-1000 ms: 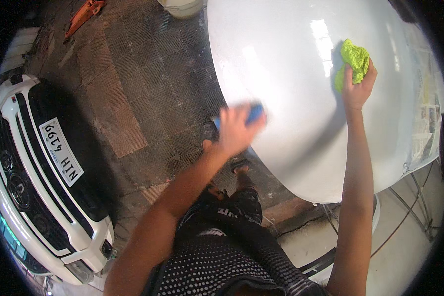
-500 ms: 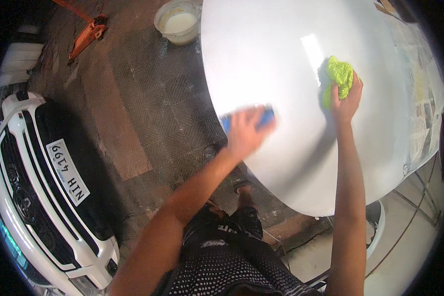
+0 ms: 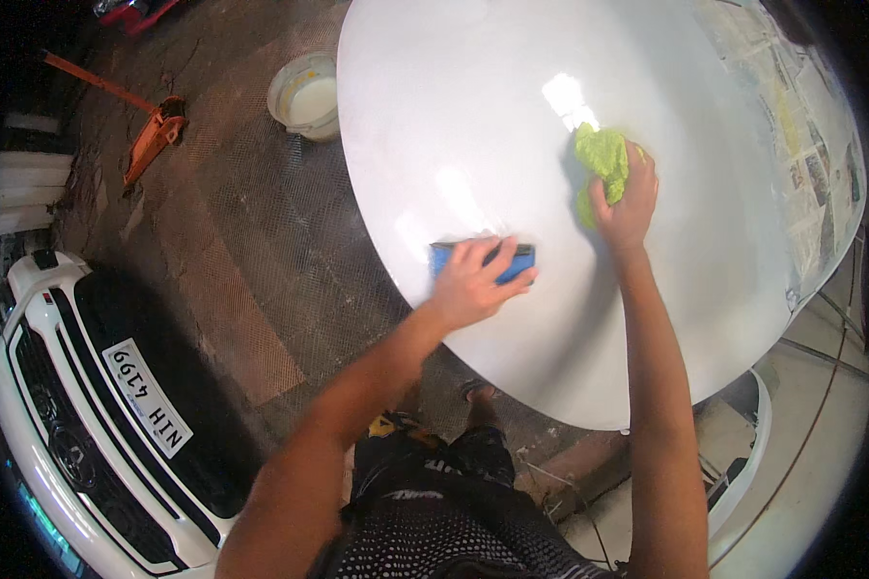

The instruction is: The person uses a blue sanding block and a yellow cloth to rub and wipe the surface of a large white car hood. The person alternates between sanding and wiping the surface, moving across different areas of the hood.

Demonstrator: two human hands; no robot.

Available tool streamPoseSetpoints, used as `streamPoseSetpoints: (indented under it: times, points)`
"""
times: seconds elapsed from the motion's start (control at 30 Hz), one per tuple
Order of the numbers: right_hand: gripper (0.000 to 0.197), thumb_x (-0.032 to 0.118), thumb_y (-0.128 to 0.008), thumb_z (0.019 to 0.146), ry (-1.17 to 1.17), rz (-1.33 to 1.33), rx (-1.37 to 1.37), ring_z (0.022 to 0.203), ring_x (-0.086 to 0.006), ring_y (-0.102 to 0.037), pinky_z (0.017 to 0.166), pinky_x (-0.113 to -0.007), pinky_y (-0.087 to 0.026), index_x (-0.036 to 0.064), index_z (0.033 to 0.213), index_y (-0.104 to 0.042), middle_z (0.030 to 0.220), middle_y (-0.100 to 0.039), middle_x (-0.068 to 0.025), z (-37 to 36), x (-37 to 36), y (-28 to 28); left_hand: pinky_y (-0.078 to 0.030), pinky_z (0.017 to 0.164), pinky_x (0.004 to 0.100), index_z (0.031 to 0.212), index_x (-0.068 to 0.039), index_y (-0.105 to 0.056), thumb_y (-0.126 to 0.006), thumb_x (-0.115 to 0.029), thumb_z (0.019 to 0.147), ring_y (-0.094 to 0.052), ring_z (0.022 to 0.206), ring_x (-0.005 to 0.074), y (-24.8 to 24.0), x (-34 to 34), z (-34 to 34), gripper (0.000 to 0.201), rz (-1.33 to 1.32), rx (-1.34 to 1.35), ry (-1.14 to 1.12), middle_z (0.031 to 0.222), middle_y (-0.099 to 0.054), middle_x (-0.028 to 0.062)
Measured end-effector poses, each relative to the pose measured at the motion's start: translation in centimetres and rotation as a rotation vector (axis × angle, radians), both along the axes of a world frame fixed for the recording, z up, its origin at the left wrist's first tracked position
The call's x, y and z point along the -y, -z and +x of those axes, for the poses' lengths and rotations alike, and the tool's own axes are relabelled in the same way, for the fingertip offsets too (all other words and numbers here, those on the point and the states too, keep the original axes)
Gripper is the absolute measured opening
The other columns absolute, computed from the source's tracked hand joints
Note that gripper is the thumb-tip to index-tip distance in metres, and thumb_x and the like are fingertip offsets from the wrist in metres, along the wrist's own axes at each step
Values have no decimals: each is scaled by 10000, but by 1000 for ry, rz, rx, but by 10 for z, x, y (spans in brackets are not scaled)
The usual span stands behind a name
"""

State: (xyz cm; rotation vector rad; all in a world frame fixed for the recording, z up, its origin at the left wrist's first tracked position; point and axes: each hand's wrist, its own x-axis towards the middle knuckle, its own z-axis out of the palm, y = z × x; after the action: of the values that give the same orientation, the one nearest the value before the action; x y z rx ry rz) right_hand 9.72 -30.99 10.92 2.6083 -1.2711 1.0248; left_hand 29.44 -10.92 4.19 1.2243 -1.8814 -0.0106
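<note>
A large, glossy white car panel [image 3: 434, 116], curved like a hood, fills the middle and right. On its near-left part, my left hand [image 3: 471, 282] grips a blue sanding block [image 3: 518, 265] with a dark top edge, pressed against the surface. My right hand [image 3: 630, 207] is closed around a crumpled yellow-green cloth [image 3: 601, 154] farther up the panel. That cloth touches the white surface close to a bright light reflection. Whatever lies under the block is hidden.
Newspaper [image 3: 809, 164] covers the panel's right side. A bucket of whitish liquid [image 3: 311, 101] stands on the floor by its left edge. An orange floor jack [image 3: 154, 140] lies farther left. A white vehicle front [image 3: 77, 415] occupies the lower left. Thin metal stand legs [image 3: 826, 357] show at right.
The view has shifted, so the panel and cloth sit farther left. My left hand, blurred earlier, is now sharp and has slid the sanding block across the panel, farther from its left edge.
</note>
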Motion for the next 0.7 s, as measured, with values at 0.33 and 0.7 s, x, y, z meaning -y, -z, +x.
streamPoseSetpoints:
  times: [0.33,0.7]
  points:
    - [672,211,-740,752,-57,-12,60,1161,-368,-577,1030,-504,-430,96,1388,-556,1265,-601,-168,32,2,-3,-395,1003,541,1215,6,-686,-707,-419,925,-550,1126,411,25,98,80,515,206,10,-812,1229,-591,237]
    - [663,204,-741,765,-65,-38,58,1179,-370,-579,1026,-494,-430,83,1390,-555,1276,-600,-169,34,0,-1,-449,853,527,979,57,-651,-685,-410,972,-596,915,373,16,110,170,468,181,-109,-1067,937,-660,210]
